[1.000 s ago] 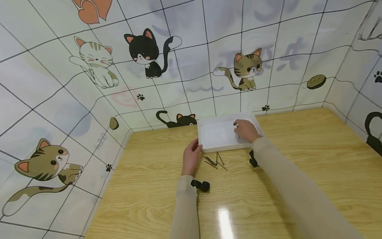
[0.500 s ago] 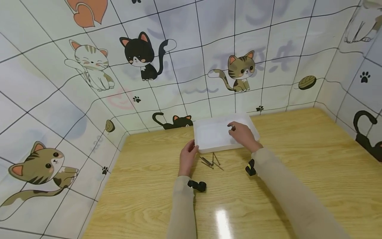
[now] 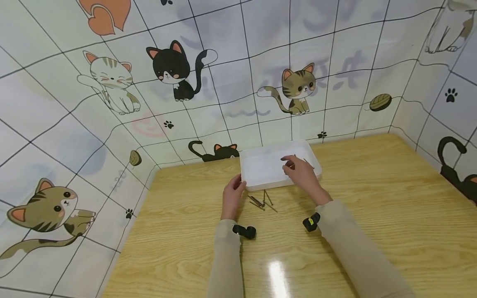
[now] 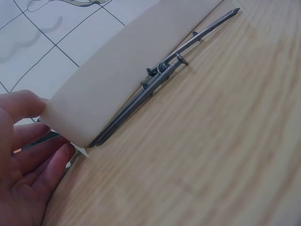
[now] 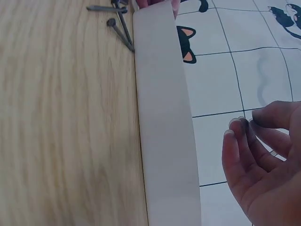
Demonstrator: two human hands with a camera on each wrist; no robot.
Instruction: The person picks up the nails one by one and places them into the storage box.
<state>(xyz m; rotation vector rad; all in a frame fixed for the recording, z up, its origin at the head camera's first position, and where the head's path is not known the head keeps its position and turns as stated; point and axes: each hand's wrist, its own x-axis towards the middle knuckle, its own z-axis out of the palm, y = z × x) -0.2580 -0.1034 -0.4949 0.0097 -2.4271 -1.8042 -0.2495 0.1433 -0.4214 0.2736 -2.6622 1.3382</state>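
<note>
A shallow white tray (image 3: 261,169) stands by the wall in the head view. My left hand (image 3: 232,198) holds its near left corner; in the left wrist view the fingers (image 4: 35,141) bend around that corner. Over the tray's right half hovers my right hand (image 3: 302,174), fingers loosely bent, with nothing between thumb and fingertips in the right wrist view. Just beyond that hand, thin nails (image 3: 308,163) lie inside the tray, partly hidden by it. Several long metal nails (image 4: 136,106) lie in a loose pile on the table against the tray's front wall.
The wood-grain table (image 3: 179,231) reaches a wall (image 3: 238,82) covered in a cat-print sheet, close behind the tray. A second printed wall rises on the left. Each wrist wears a small black camera, the left camera (image 3: 246,231) sitting above the table.
My right hand has drawn back slightly toward me over the tray, uncovering nails at its right side. The left hand keeps the corner. The head view has shifted a little.
</note>
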